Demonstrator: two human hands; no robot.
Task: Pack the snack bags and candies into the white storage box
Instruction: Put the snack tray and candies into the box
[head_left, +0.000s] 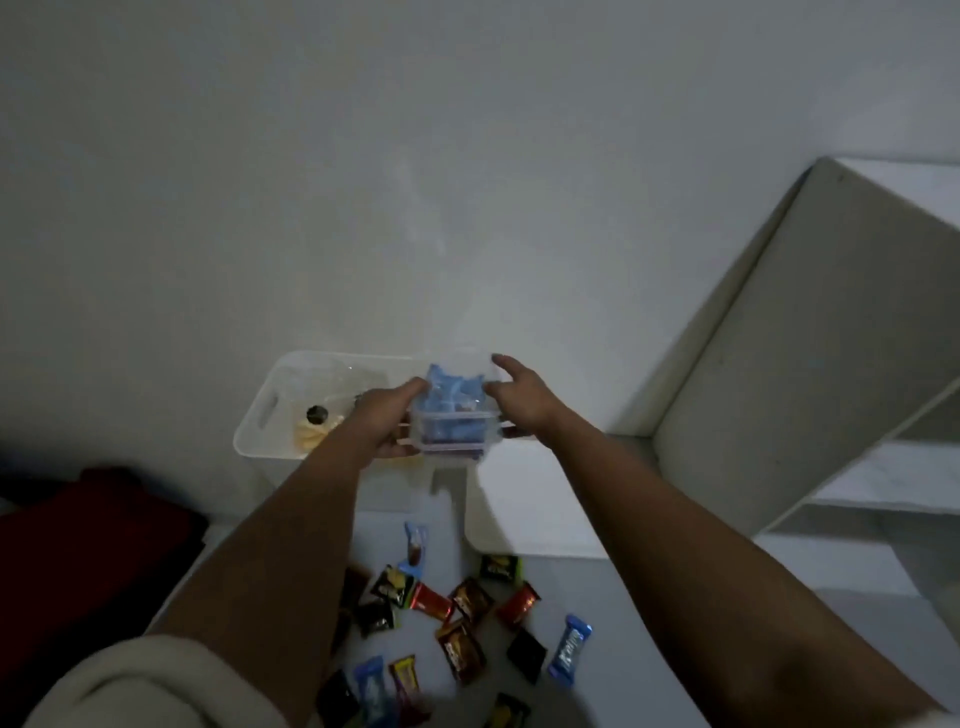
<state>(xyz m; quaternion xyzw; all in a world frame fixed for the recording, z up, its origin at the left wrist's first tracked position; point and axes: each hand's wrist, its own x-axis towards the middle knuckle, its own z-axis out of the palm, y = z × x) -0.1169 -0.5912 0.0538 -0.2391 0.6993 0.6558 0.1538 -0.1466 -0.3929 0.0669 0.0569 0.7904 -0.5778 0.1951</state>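
A small clear plastic container (454, 415) full of blue-wrapped candies hangs over the right part of the white storage box (270, 410). My left hand (382, 421) grips its left side, thumb on top. On its right side my right hand (519, 397) holds it, with the index finger stretched out above the rim. Inside the white box, at its left, lie a clear bag and something pale yellow with a dark round piece (316, 423). Several loose wrapped candies (462, 623) in red, brown, black and blue are scattered on the white floor near me.
The white box stands against a plain white wall. A white shelf unit (810, 374) leans in at the right, with open shelves. A dark red cloth (88, 551) lies at the left. A cream sleeve (150, 686) covers my left upper arm.
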